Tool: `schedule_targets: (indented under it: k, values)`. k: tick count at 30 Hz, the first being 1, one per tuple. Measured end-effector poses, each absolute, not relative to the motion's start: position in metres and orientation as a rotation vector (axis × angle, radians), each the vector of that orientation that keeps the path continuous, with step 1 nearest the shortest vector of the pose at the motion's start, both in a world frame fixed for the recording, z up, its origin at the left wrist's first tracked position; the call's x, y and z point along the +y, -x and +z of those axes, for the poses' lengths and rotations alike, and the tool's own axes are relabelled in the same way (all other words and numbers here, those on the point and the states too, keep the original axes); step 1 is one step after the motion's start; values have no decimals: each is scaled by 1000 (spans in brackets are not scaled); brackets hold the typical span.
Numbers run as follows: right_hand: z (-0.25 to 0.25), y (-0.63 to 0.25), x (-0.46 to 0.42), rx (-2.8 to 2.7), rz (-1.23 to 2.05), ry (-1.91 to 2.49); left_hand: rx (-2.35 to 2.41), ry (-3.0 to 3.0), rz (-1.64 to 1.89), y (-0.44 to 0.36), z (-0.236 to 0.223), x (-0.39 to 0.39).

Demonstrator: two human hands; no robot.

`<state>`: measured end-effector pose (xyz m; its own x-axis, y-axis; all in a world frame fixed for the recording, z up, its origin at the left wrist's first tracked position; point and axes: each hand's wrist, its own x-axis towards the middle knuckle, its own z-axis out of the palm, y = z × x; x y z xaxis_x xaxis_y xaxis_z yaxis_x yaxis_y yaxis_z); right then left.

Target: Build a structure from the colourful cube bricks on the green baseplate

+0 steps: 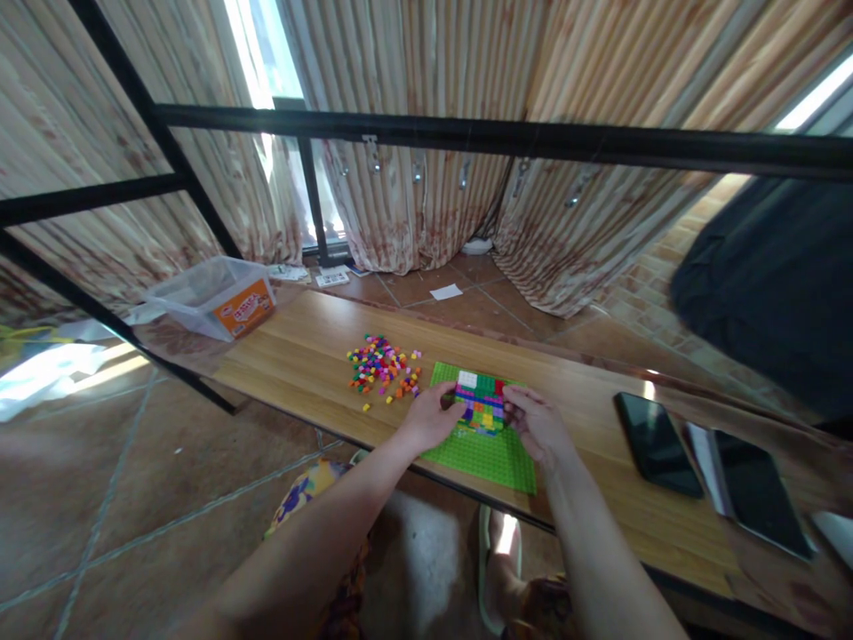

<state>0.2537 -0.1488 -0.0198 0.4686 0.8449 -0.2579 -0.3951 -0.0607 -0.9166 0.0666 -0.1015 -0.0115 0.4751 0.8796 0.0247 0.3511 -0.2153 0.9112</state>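
A multicoloured block of toy building bricks (pixel 478 404) stands on a green studded baseplate (pixel 486 458), with white, green, red, purple and yellow bricks showing. My left hand (pixel 433 416) grips its left side, the thumb across the near left part. At the right side, by a red brick, my right hand (pixel 533 420) has its fingers closed against the block. Whether the block is pressed onto the plate or slightly raised, I cannot tell. Left of the plate lies a loose pile of small coloured bricks (pixel 381 363).
The wooden bench (pixel 313 333) carries everything. A clear plastic tub (pixel 193 298) with an orange label stands beyond its left end. Right of my arm lie a dark phone (pixel 658 443) and another dark flat device (pixel 760 489). A black metal rail (pixel 466 133) crosses before the curtains.
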Motion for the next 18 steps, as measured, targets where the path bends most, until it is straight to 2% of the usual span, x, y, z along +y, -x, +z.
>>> schedule_targets:
  k: [18]
  values:
    - [-20, -245, -145, -384, 984, 1327, 1055, -1772, 732, -75, -13, -103]
